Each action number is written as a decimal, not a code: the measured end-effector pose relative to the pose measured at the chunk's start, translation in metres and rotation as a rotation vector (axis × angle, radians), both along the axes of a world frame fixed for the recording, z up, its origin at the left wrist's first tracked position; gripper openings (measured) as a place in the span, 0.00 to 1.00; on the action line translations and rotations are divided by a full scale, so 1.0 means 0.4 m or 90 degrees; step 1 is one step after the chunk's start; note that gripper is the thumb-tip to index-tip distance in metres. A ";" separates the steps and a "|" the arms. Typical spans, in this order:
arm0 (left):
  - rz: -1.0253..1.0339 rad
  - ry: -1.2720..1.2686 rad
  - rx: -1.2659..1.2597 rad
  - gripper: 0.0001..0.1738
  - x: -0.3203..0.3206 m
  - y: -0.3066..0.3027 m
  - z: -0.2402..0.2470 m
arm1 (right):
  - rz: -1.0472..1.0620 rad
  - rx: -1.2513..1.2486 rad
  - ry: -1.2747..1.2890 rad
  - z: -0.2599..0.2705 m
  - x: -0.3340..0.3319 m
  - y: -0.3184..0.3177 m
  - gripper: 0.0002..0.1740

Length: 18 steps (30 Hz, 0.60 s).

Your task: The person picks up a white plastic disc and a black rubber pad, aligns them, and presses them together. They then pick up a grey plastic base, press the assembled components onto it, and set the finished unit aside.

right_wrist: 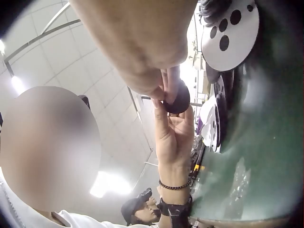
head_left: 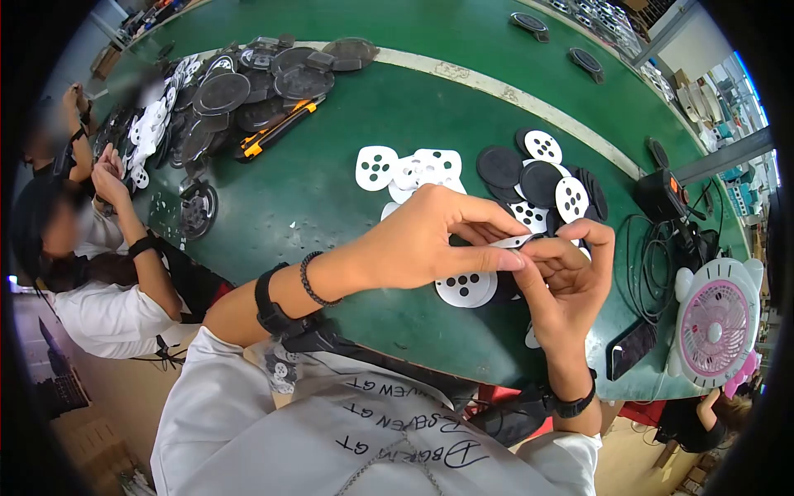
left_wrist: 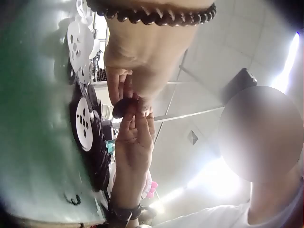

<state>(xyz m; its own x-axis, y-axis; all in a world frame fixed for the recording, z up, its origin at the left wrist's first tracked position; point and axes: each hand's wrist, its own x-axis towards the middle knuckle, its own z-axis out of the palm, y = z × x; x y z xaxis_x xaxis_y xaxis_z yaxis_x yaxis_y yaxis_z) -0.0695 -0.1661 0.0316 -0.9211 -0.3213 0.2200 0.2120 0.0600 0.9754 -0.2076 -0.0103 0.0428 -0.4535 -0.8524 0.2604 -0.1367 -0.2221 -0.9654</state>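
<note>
Edge-on in the head view, a small thin piece (head_left: 514, 241), white with a dark edge, is pinched between the fingertips of both hands. My left hand (head_left: 418, 240) grips it from the left, my right hand (head_left: 571, 293) from the right with fingers bent. It shows as a dark rounded disc (left_wrist: 124, 108) in the left wrist view and a dark disc (right_wrist: 178, 99) in the right wrist view. Below the hands lie a white disc with dark holes (head_left: 467, 289), black discs (head_left: 542, 183) and white perforated pieces (head_left: 376, 168); the hands partly cover them.
A heap of dark round covers (head_left: 223, 93) lies at the back left, with an orange-black cutter (head_left: 277, 130) beside it. At right are a phone (head_left: 632, 350), a pink-white fan (head_left: 715, 322) and coiled cable (head_left: 649, 273). Another person (head_left: 107, 289) works at left.
</note>
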 end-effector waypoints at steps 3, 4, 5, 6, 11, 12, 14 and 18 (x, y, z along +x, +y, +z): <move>0.012 -0.044 0.028 0.15 -0.001 -0.026 0.001 | 0.001 -0.016 0.011 0.003 0.001 -0.001 0.22; 0.058 -0.016 -0.040 0.14 -0.002 -0.039 0.015 | 0.003 -0.025 0.011 0.004 -0.004 -0.003 0.22; 0.117 -0.051 -0.109 0.14 0.001 -0.065 0.016 | -0.009 -0.025 0.046 0.001 -0.012 -0.001 0.19; 0.179 -0.038 -0.075 0.13 0.003 -0.081 0.025 | -0.020 -0.020 0.077 -0.005 -0.014 0.005 0.17; 0.240 -0.192 -0.089 0.11 0.066 -0.158 0.031 | -0.066 0.017 0.004 0.023 -0.046 0.012 0.20; 0.270 -0.169 -0.181 0.13 0.079 -0.158 0.001 | -0.085 0.005 0.004 0.039 -0.036 0.005 0.19; 0.433 -0.173 -0.326 0.16 0.119 -0.114 0.052 | -0.086 -0.015 0.000 0.038 -0.034 0.009 0.19; 0.568 -0.221 -0.352 0.16 0.210 -0.142 0.056 | -0.076 -0.057 0.036 0.016 -0.093 0.032 0.10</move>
<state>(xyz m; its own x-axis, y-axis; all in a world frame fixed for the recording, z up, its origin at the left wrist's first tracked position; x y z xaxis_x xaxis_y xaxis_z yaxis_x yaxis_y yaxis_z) 0.0146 -0.2227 0.0538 -0.4464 -0.8384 0.3127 -0.4049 0.5009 0.7649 -0.2447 0.0024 0.0492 -0.5330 -0.7652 0.3610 -0.2216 -0.2856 -0.9324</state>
